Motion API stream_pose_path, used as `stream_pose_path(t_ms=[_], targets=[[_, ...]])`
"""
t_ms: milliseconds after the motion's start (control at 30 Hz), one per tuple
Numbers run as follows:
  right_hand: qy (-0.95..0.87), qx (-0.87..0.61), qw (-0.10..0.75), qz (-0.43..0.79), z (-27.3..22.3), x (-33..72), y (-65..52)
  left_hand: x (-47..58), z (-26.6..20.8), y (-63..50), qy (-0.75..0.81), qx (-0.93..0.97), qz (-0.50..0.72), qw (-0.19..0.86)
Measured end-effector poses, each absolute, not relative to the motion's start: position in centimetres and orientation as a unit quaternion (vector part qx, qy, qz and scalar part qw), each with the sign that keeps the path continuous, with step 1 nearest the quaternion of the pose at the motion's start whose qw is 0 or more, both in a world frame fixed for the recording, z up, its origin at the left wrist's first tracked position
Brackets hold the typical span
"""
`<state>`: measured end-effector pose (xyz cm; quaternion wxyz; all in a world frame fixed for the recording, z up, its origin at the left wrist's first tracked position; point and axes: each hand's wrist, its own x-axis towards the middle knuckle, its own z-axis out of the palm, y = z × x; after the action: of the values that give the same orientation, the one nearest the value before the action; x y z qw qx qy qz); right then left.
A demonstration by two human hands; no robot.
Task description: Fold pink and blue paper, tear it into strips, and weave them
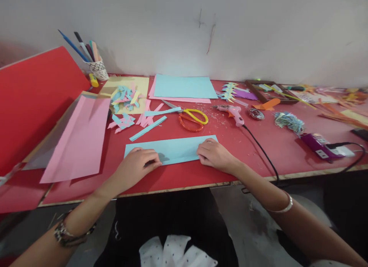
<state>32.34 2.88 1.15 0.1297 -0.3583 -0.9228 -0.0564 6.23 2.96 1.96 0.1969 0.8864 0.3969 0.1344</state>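
Observation:
A light blue sheet of paper (pixel 175 150) lies lengthwise on the red table in front of me, its near edge folded in a narrow band. My left hand (pixel 143 161) is closed on that near edge, left of the middle, thumb and fingers together. Toward the right end, my right hand (pixel 211 154) grips the same edge with curled fingers. Just beyond the sheet are a narrow blue paper strip (pixel 148 128) and scissors (pixel 192 117) with one yellow and one orange-red handle loop. Another blue strip (pixel 162 112) rests against the scissor blades.
Pink paper (pixel 77 140) lies at left beside a raised red board (pixel 37 102). Cut scraps (pixel 123 98) and stacked blue sheets (pixel 185 86) are at the back. A pink glue gun (pixel 234 113) trails its cable over the front edge, near a purple power strip (pixel 320 146).

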Motion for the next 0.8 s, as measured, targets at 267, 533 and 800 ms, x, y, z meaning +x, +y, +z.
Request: stream_pose_path(t_ms=[267, 533, 800], targets=[[-0.895, -0.426, 0.128, -0.029, 1.7, 36.5, 1.6, 6.1, 2.0, 3.4, 0.396, 0.882, 0.119, 0.227], [-0.835, -0.522, 0.163, -0.056, 2.0, 39.8, 0.0, 6.4, 2.7, 3.8, 0.389, 0.876, 0.109, 0.264], [-0.854, -0.488, 0.18, 0.01, 2.2, 33.7, -1.1, 7.4, 3.2, 4.3, 0.366, 0.912, 0.085, 0.163]])
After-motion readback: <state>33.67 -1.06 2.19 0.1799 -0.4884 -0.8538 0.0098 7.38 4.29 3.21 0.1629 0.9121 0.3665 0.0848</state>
